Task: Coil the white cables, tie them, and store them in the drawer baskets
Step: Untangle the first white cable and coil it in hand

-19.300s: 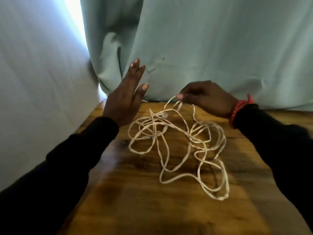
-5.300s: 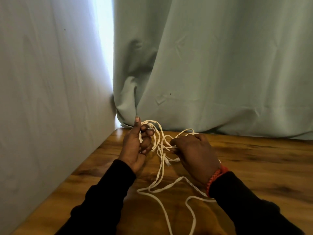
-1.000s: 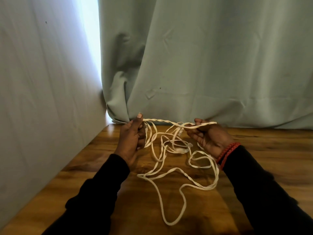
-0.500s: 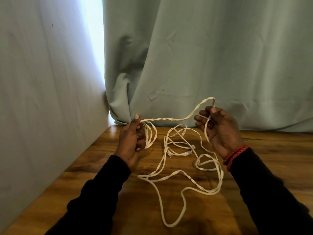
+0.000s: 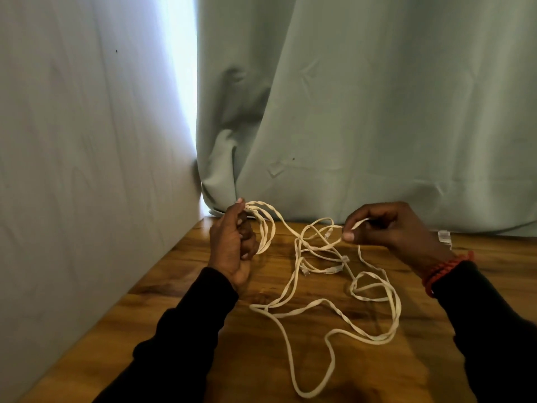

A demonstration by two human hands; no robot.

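Observation:
A long white cable [image 5: 312,305] lies in loose, partly tangled loops on the wooden table [image 5: 290,359]. My left hand [image 5: 232,245] grips a few gathered loops of it at the table's far left, fingers curled round them. My right hand [image 5: 389,228] pinches a strand of the cable between thumb and fingers, held a little above the table at the far right. A slack strand runs between the two hands. Clear plug ends [image 5: 334,269] show in the tangle between them. No drawer or basket is in view.
A pale green curtain [image 5: 377,112] hangs along the table's far edge. A pale cloth-covered wall [image 5: 87,170] borders the left side. A small white object [image 5: 444,237] lies by the curtain behind my right wrist.
My right hand has come down from its raised position and now pinches a strand lower, near the table. The strand between the hands has gone slack. My left hand still holds its loops.

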